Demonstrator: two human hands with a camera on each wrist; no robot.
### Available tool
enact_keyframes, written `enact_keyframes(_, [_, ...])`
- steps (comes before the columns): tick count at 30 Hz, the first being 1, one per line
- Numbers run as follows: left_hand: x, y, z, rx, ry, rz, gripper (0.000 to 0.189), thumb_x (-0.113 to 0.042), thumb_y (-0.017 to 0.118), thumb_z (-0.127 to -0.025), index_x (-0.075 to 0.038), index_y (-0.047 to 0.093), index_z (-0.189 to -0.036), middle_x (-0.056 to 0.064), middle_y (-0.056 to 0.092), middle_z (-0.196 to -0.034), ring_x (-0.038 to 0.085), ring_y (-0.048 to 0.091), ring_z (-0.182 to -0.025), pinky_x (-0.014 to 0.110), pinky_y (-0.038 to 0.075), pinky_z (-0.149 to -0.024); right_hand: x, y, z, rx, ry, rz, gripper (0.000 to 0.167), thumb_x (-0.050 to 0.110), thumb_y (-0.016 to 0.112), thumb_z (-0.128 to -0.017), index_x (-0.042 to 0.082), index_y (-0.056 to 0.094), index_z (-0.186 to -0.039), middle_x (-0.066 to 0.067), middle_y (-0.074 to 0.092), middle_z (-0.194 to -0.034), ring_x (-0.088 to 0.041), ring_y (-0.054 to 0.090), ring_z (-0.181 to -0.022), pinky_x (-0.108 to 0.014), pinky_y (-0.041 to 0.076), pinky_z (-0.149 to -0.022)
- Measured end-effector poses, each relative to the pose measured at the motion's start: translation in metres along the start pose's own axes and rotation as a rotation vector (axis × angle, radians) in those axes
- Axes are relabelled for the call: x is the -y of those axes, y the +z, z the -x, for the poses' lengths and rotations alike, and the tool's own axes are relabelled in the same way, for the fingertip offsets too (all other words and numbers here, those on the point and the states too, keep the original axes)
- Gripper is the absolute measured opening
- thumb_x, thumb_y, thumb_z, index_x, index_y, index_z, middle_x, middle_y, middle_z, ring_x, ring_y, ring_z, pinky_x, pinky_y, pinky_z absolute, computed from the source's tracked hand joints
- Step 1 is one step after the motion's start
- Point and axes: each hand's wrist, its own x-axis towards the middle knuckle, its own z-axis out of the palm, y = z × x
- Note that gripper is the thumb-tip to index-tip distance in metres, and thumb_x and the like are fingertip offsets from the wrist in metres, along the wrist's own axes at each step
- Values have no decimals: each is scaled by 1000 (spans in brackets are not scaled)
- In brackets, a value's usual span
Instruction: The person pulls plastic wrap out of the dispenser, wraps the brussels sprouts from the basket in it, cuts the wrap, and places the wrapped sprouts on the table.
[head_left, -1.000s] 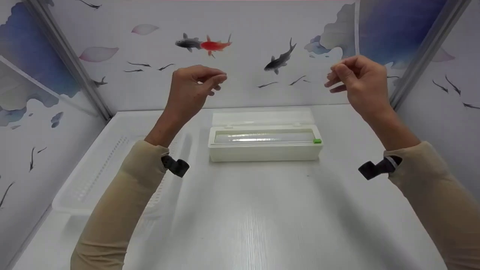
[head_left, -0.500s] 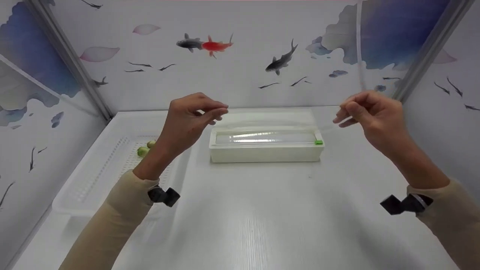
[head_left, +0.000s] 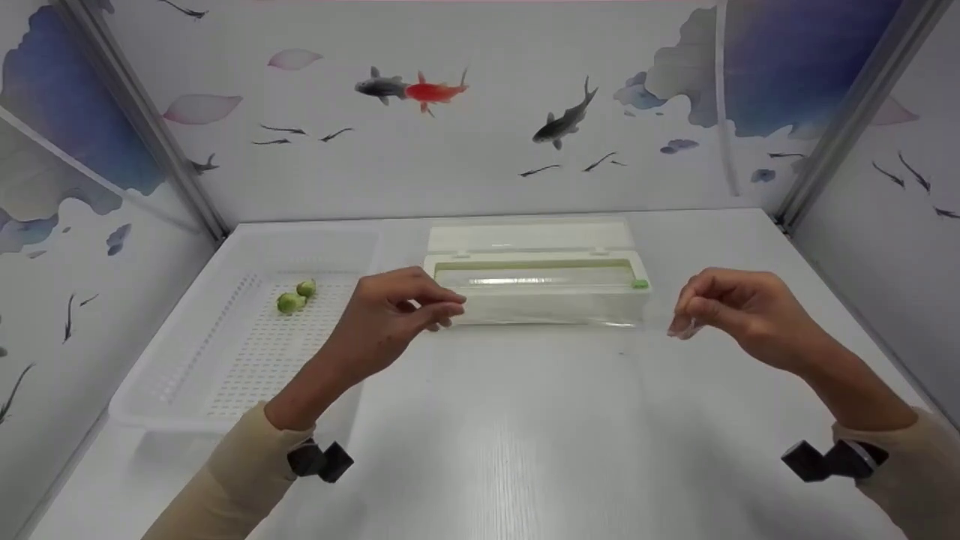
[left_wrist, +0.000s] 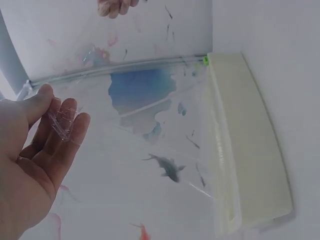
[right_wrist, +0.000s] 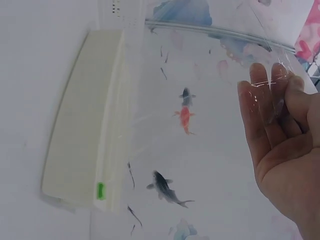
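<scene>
A white cling film dispenser box (head_left: 480, 307) with a green slider (head_left: 640, 284) stands on the table, its lid (head_left: 529, 237) raised at the back. Clear cling film (head_left: 555, 306) stretches from the box toward both hands and is barely visible in the head view. My left hand (head_left: 397, 319) pinches one corner between thumb and fingers, just in front of the box's left end. The crumpled film edge (left_wrist: 62, 125) shows at those fingertips in the left wrist view. To the right of the box, my right hand (head_left: 739, 319) pinches the other corner, where film (right_wrist: 265, 84) glints across the fingers.
A white perforated plastic basket (head_left: 172, 337) stands on the left of the table. Inside it lie small round green vegetables (head_left: 291, 302), like Brussels sprouts. Printed panels (head_left: 487, 172) with fish enclose the table at the back and sides.
Both hands have come down from in front of the back panel to about the height of the box, still pinching the film. The green vegetables, earlier hidden by my left arm, now show.
</scene>
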Motion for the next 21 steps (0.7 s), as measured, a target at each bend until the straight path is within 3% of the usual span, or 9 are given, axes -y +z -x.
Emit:
enact_keyframes(8, [20,20,35,185,-246,129,17,-18,70,-95,-7,76,-106,12,73,-96,18,73,-80,29,63,-72,-17,8,23,232,60,-88,24,-22,45,-95,-6,63,-98,-3,71,-96,-13,72,-88,-23,61,-80])
enact_keyframes(15, [33,32,54,243,-361,154,17,-21,72,-93,-8,77,-102,12,74,-96,20,75,-82,26,63,-76,-28,18,36,296,167,-94,19,-12,46,-99,-4,63,-101,2,70,-98,-12,73,-91,-26,62,-83])
enact_keyframes(21, [39,43,69,271,-444,129,15,-20,75,-90,-7,78,-96,9,76,-92,11,71,-82,22,59,-73,-39,29,47,271,281,-61,13,-2,51,-101,-3,65,-101,3,71,-96,-11,73,-90,-27,62,-83])
